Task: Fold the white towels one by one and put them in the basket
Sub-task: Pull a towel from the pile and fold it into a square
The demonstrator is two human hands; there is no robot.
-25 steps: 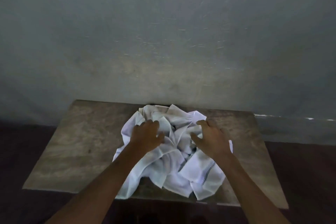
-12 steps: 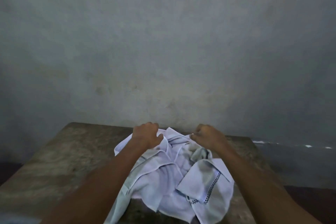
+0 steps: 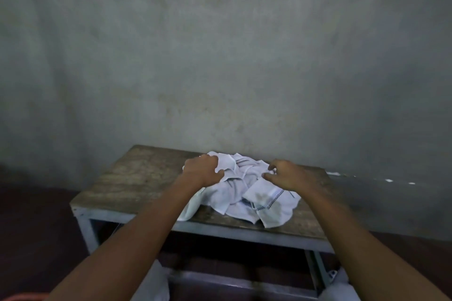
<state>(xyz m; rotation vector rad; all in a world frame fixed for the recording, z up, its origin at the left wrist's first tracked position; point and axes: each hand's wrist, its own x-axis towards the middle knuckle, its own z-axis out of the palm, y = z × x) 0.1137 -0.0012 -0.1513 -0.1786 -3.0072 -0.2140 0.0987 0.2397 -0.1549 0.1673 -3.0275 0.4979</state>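
A crumpled heap of white towels (image 3: 241,193) lies on the right half of a small wooden table (image 3: 137,178); one towel shows a dark dotted stripe near its hem. My left hand (image 3: 201,170) grips the cloth at the far left of the heap, fingers curled into it. At the heap's far right, my right hand (image 3: 287,175) pinches a fold with thumb and fingertips. One towel end hangs over the table's front edge. No basket is recognisable in view.
The table has a grey metal frame (image 3: 244,232) and stands against a bare grey wall (image 3: 220,56). Dark reddish floor lies around it. An orange curved edge (image 3: 22,297) shows at the bottom left corner. Pale shapes sit low under the table front.
Both hands have moved from the middle of the heap to its far side and now grasp cloth there. The camera has pulled back, showing the table's frame.
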